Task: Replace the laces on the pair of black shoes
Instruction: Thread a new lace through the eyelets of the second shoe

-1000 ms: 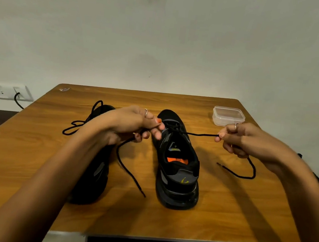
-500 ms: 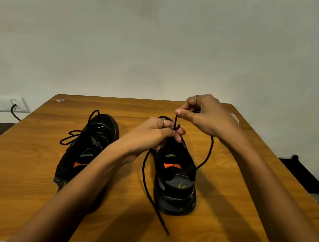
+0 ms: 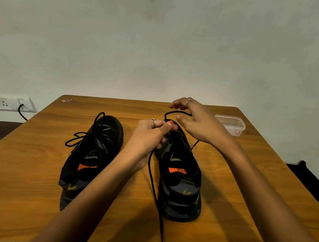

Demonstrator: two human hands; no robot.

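Head camera looks down on a brown wooden table. On it, the right black laced shoe points away. Left hand pinches its thin black lace at the toe end. Right hand (fingers spread, holding nothing) hovers just beside the lace loop.

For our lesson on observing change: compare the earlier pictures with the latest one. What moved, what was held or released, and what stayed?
The right hand swung in from the right over the toe of the right shoe and opened, releasing the lace, which now loops beneath it. The left hand keeps pinching the lace. Both shoes, including the left shoe, and the plastic box stayed put.
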